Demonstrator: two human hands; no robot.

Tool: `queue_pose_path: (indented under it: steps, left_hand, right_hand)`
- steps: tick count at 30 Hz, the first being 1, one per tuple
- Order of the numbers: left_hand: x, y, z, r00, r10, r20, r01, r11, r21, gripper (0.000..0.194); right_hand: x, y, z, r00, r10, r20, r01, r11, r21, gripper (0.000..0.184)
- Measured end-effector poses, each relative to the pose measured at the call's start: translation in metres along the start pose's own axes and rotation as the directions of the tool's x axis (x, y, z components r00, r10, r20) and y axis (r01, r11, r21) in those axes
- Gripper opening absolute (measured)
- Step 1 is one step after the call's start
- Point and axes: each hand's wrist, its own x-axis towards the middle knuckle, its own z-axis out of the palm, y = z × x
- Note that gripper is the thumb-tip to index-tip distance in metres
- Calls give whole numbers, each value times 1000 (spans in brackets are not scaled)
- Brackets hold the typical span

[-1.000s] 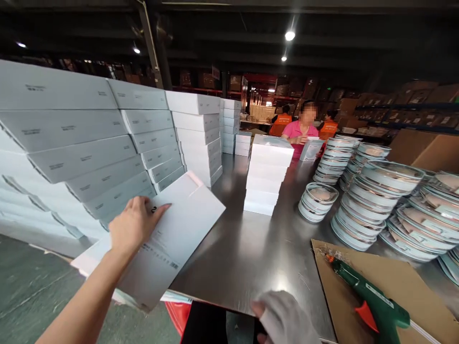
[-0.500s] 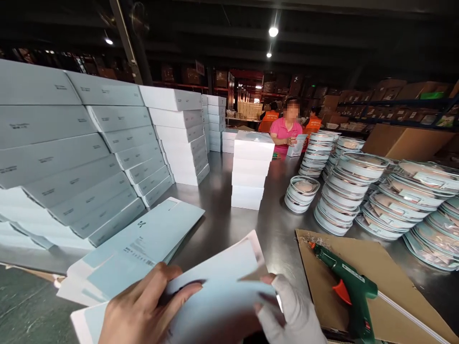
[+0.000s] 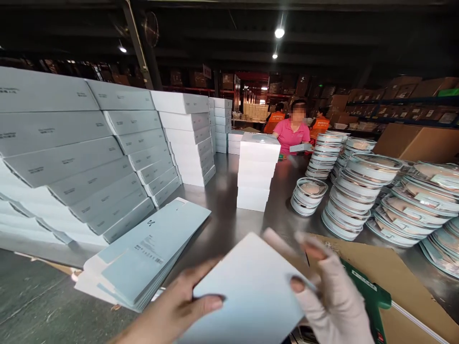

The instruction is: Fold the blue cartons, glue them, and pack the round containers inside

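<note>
A pale blue folding carton (image 3: 247, 286) is held up in front of me, partly opened out, with a broad panel facing me. My left hand (image 3: 186, 296) grips its left edge, thumb on the panel and fingers behind. At the right side my right hand (image 3: 333, 291), in a pale fingerless glove, has its thumb against the panel; its other fingers, smeared by motion, are by a raised flap (image 3: 281, 243). Flat pale blue cartons (image 3: 154, 248) lie stacked left of my hands. A green glue gun (image 3: 376, 296) rests on a cardboard sheet (image 3: 412, 267), partly hidden by my right hand.
Finished white boxes (image 3: 122, 143) form a tall wall at the left, and a shorter box stack (image 3: 256, 177) stands mid-table. Round lidded containers (image 3: 353, 196) are piled at the right of the metal table (image 3: 211, 215). Across it sits a person in pink (image 3: 292, 134).
The carton has turned and its panel now faces me more squarely. My right hand has moved up and right along its edge. The view has shifted slightly left.
</note>
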Motion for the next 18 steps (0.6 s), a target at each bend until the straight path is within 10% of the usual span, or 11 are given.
queue_pose_path:
  steps: [7,12,18]
  left_hand:
    - [41,-22,10,944,18,-329,-57,992,-110,63]
    - [47,-34,26,941,95,-324,-140,983,-120,78]
    - [59,-19,32,889,204,-409,-282,949,-140,57]
  right_hand:
    - [31,4,17,953,51,-299,14,978,209,78]
    - [27,23,33,993,110,-33,-100,969,227,75]
    - [27,4,49,973,223,-52,-179,882,435,70]
